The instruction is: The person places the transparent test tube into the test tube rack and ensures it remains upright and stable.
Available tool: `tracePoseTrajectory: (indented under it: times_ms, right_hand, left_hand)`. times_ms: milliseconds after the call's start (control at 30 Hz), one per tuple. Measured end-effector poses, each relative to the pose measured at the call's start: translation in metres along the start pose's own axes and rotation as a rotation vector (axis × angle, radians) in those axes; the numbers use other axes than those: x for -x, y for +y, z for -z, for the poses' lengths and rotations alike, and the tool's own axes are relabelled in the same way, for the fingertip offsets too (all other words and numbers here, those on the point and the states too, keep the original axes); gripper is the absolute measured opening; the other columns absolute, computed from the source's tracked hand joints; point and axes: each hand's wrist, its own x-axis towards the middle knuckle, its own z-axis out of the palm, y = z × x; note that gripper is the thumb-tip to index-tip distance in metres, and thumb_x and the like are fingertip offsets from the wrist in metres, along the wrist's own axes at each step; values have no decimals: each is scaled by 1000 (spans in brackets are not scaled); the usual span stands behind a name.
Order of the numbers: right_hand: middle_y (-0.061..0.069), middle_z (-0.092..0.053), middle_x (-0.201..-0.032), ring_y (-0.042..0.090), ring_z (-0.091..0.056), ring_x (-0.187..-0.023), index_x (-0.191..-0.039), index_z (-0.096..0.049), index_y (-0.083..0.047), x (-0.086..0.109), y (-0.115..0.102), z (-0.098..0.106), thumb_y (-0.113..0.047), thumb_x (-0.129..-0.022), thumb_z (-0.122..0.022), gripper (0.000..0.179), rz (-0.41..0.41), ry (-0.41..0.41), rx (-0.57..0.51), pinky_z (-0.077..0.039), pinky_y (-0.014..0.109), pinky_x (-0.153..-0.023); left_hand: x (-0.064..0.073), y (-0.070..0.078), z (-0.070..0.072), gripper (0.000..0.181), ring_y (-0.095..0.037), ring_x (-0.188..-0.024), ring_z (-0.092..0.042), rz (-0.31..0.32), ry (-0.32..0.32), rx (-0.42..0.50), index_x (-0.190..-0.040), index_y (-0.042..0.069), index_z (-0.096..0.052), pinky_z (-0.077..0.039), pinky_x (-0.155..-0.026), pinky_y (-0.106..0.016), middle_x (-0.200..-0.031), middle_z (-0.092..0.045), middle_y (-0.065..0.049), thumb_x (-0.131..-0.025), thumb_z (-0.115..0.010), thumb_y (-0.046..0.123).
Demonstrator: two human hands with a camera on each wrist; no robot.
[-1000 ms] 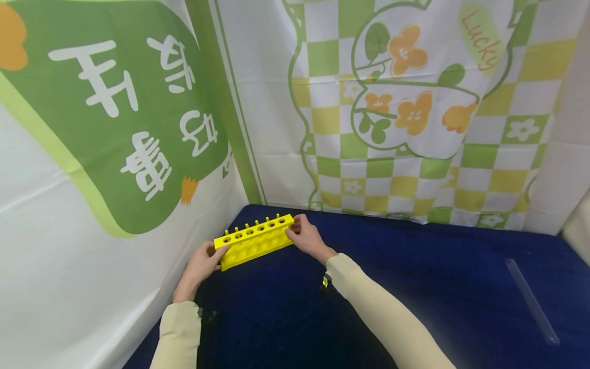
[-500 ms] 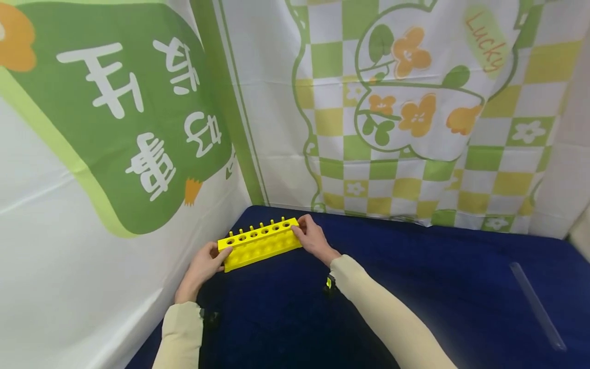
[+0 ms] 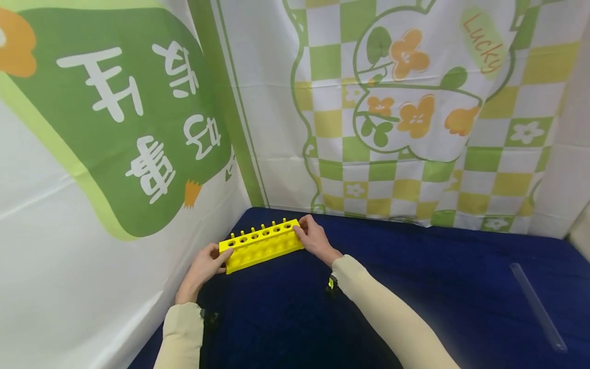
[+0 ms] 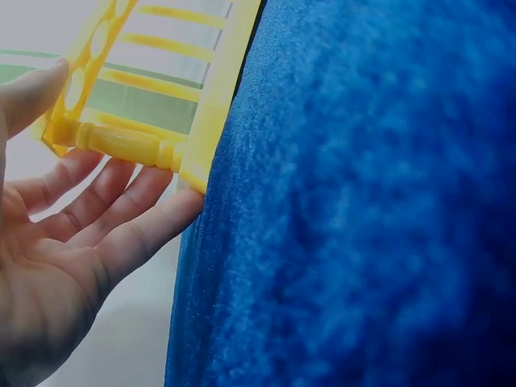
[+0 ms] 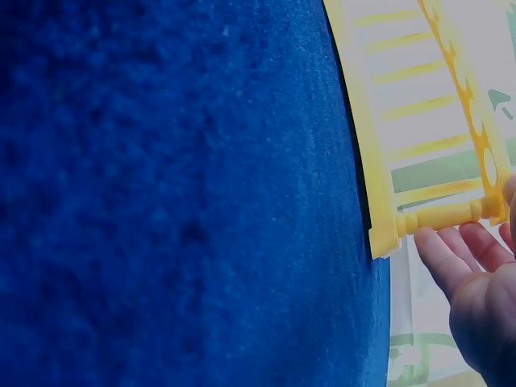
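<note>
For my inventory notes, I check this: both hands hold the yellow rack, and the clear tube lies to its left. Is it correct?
Not quite: the clear tube lies to the right of the yellow rack, as the head view shows. The rest stands.

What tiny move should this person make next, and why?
Probably loosen the right hand from the yellow plastic rack with round holes. The rack stands upright, its base apparently resting on the dark blue, velvety cloth, and the left hand holds its other end. That could free the right hand for the clear, straight tube lying off to the right.
</note>
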Motion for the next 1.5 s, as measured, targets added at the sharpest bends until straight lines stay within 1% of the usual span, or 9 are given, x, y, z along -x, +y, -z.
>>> tracePoseTrajectory:
  times_ms: [167,333,500,633,800,933,1067,1300,1500]
  right_hand:
    - [9,-62,-113,20,-60,-92,-119,-51,-14,1,1,2,-35,-102,-53,28,0,0,12,-54,30,-76]
    - [10,-62,-117,21,-63,-99,-121,-50,-13,4,4,6,-35,-102,-52,29,-24,12,18,-55,33,-79]
    - [11,-62,-119,23,-63,-101,-122,-51,-11,7,6,10,-35,-102,-52,31,-36,18,9,-55,34,-80]
    - [11,-62,-118,23,-63,-100,-122,-50,-11,9,6,13,-35,-102,-53,31,-32,25,-9,-55,33,-79]
    - [11,-62,-118,23,-64,-101,-122,-51,-12,10,6,15,-36,-101,-53,31,-41,37,-19,-55,33,-78]
    - [11,-62,-117,23,-64,-100,-122,-51,-12,12,7,16,-36,-101,-53,32,-53,41,-27,-55,33,-77]
    - [11,-62,-115,22,-64,-99,-122,-51,-12,14,9,16,-36,-101,-54,32,-58,46,-33,-55,32,-75]
    - [10,-63,-112,22,-64,-96,-121,-52,-12,17,10,20,-36,-100,-55,32,-59,62,-29,-55,32,-74]
    - [10,-62,-114,24,-64,-100,-120,-51,-13,20,11,25,-37,-100,-55,32,-58,66,-20,-55,34,-78]
  left_hand:
    - [-3,0,-1,60,-29,-102,-64,16,-7,21,-115,2,-48,-60,-81,-36,-113,-56,-18,-92,-61,56]
    - [-8,2,-4,60,-29,-98,-64,1,-27,30,-108,4,-49,-60,-80,-36,-110,-59,-18,-89,-61,60]
    - [-12,4,-7,55,-28,-96,-64,-6,-37,35,-104,4,-49,-60,-79,-37,-109,-61,-18,-90,-62,56]
    - [-15,5,-9,57,-28,-97,-64,-7,-32,31,-107,5,-51,-60,-80,-38,-109,-61,-18,-90,-62,58]
    - [-20,6,-10,52,-30,-98,-63,-7,-26,40,-111,5,-53,-60,-79,-38,-110,-61,-17,-92,-62,53]
    - [-21,6,-10,49,-29,-98,-63,-7,-34,43,-108,5,-52,-60,-79,-37,-110,-60,-16,-93,-63,50]
    - [-20,6,-10,50,-28,-98,-63,-11,-46,44,-105,5,-51,-60,-79,-37,-111,-61,-17,-92,-63,52]
    - [-22,9,-12,50,-28,-101,-63,-8,-65,46,-115,5,-52,-60,-81,-37,-116,-61,-18,-93,-62,49]
    - [-24,13,-16,53,-29,-102,-64,-11,-81,57,-114,4,-51,-60,-82,-37,-118,-60,-19,-92,-62,51]
